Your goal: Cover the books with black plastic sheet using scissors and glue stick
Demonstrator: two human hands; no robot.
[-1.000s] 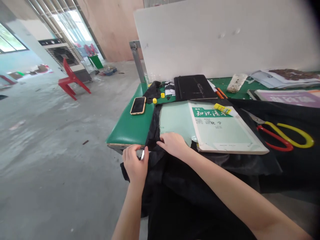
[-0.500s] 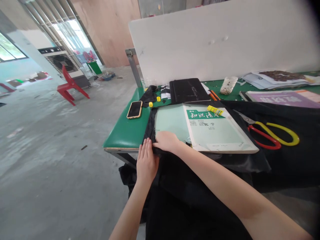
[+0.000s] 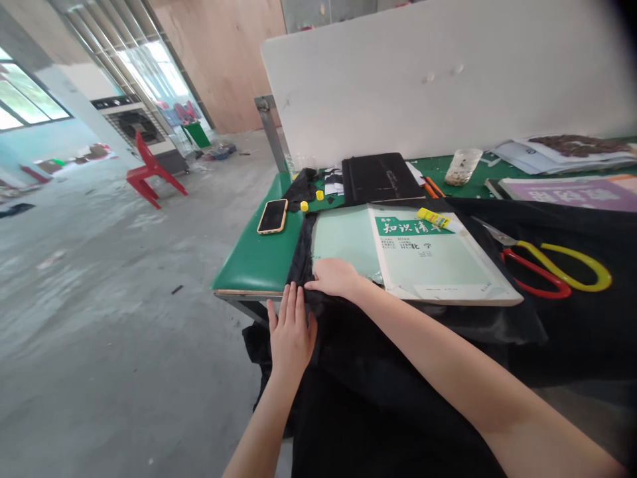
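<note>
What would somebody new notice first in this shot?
Probably the large scissors, with one red and one yellow handle, lying on black cloth to the right of the pale green book. Next, perhaps, the left hand and right hand, close together near the lower left corner of the book's spread cover. The red chair also stands out on the grey floor at far left.

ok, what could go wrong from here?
A tug by the left hand on the narrow black cloth strip might shift the pale-green paperback book, and the slim yellow glue stick lying on it could roll off.
The metal scissors with red and yellow handles lie on wide black cloth; pulling that could drag them.
</note>
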